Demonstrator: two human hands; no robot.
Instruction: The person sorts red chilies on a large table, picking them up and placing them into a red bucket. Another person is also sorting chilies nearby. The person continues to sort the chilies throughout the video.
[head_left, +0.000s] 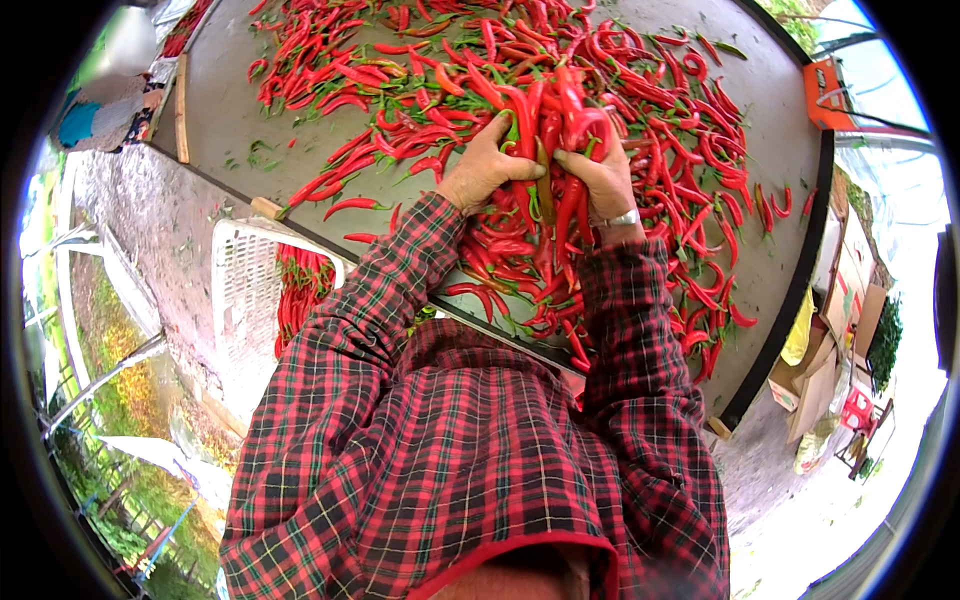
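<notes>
L hand [485, 172] & R hand [605, 182] close together, gripping a bundle of red chillies [548, 130] btwn them, thumbs on the near side; fingers mostly hidden behind the pods. Bundle is held over the main chilli pile [680, 130], nr the person's edge of the table. Metal-look wristwatch or band [625, 217] on R wrist.

Printing: marks on the cardboard boxes [818, 368] at R, too small to make out. Orange box [828, 95] by the table's far R corner.

Surface: grey table [785, 150] w/ raised black edging [762, 378], bits of green stem & leaf scattered, a few loose pods. Wooden strip [182, 108] at L end.

Room: dusty grey ground [165, 225], white plastic crate [243, 290] w/ more chillies inside, L of person; yellow bag [797, 330] by the boxes. Person in red/black plaid shirt [480, 430].
</notes>
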